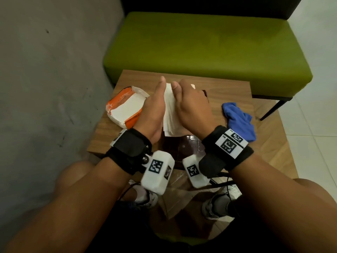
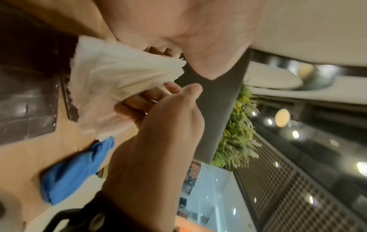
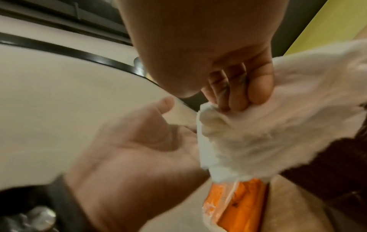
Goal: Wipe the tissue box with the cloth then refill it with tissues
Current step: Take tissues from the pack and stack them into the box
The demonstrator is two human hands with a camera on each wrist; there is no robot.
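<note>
The stack of tissues [image 1: 170,108] is pressed between both palms, its long axis running away from the person, directly above the dark tissue box [image 1: 184,148] (mostly hidden). The left hand [image 1: 155,110] and right hand [image 1: 193,106] clamp it equally, fingers curled round. The blue cloth [image 1: 238,119] lies right; the orange tissue pack [image 1: 125,106] left.

Dim, soft light; blurred wrist views

Both hands raised side by side, left hand [image 1: 153,108] and right hand [image 1: 191,105] pinching with curled fingers
</note>
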